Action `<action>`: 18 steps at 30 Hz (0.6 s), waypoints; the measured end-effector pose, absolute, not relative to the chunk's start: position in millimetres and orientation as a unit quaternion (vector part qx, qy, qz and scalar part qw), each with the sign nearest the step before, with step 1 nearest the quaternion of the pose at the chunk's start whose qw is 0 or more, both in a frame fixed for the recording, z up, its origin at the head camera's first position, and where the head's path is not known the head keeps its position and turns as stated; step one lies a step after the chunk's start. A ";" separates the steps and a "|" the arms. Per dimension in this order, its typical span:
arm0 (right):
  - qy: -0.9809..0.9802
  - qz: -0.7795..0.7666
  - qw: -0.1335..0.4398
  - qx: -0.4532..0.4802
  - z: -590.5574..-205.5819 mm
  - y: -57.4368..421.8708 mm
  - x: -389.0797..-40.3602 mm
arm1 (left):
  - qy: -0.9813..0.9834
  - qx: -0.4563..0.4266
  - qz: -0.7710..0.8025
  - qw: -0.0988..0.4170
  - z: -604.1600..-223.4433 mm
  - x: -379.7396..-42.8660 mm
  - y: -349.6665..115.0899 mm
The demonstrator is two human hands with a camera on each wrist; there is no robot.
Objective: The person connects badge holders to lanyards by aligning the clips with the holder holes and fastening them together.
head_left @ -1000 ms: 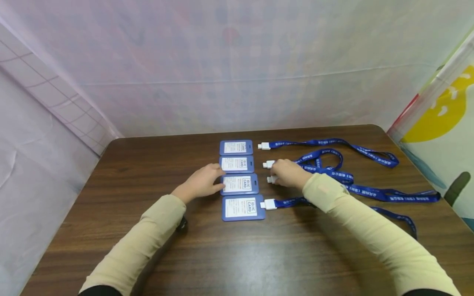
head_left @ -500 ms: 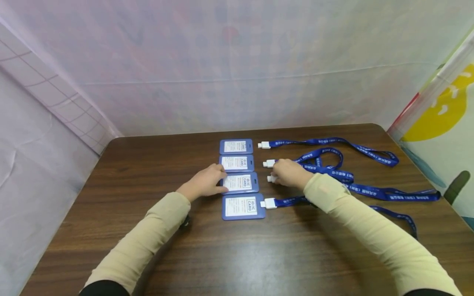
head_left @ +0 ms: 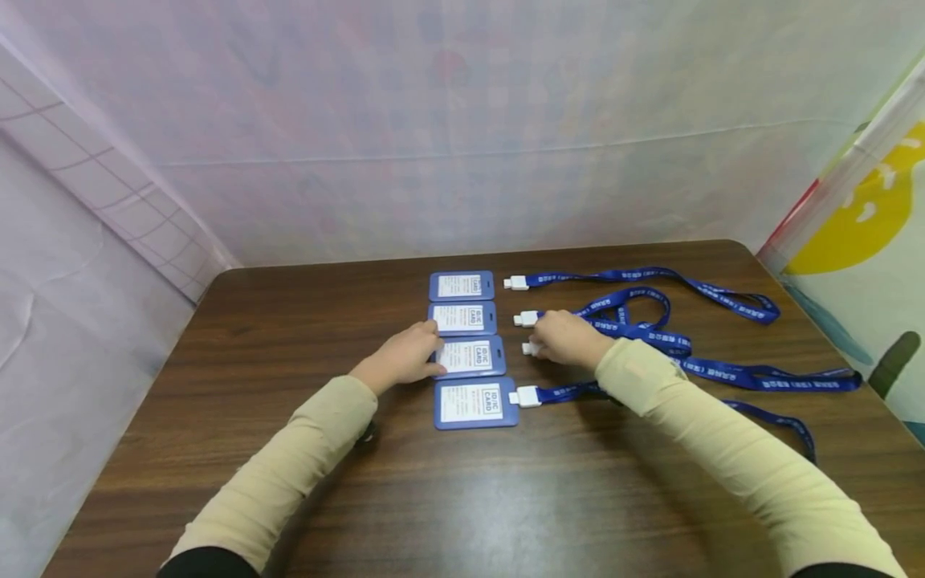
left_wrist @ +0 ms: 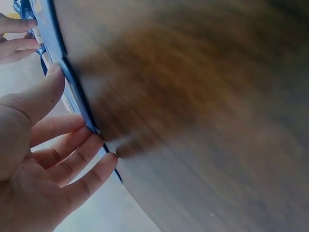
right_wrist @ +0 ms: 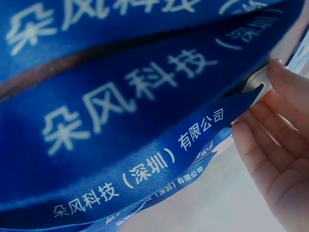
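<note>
Left hand [head_left: 406,353]: fingers spread, fairly straight, touching the left edge of the second badge holder [head_left: 466,356] from the front, flat on the worktop [head_left: 462,498]. Right hand [head_left: 569,337]: pinching that row's white clip [head_left: 531,349], just right of the holder, apart from it. Front clip [head_left: 530,396] meets the nearest holder [head_left: 473,404]; from here I can't tell if hooked. Step looks like matching clip to holder; next probably calls for steadying it, bringing the clip to its slot [head_left: 499,354].

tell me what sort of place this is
Probably a makeshift indoor work area: a wood-grain table, a pale creased backdrop behind it, and four card holders lined up on top.
</note>
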State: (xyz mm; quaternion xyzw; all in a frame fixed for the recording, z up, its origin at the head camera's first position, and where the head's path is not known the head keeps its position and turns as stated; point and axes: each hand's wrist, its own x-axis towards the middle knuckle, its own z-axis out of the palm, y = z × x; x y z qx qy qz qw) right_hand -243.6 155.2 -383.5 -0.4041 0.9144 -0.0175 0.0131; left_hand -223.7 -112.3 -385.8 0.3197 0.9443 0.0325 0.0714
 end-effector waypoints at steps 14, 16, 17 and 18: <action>0.907 -0.032 -0.001 -0.421 -382.9 156.9 -242.0 | 0.947 0.308 0.029 0.089 -380.0 -226.0 -106.5; 0.908 -0.029 0.003 -0.418 -383.4 156.8 -242.4 | 0.947 0.307 0.028 0.090 -380.0 -226.1 -106.4; 0.909 -0.028 0.004 -0.417 -383.5 156.8 -242.4 | 0.948 0.305 0.028 0.092 -380.1 -226.1 -106.2; 0.908 -0.027 0.004 -0.417 -383.9 156.9 -242.7 | 0.948 0.303 0.028 0.093 -380.1 -226.0 -106.3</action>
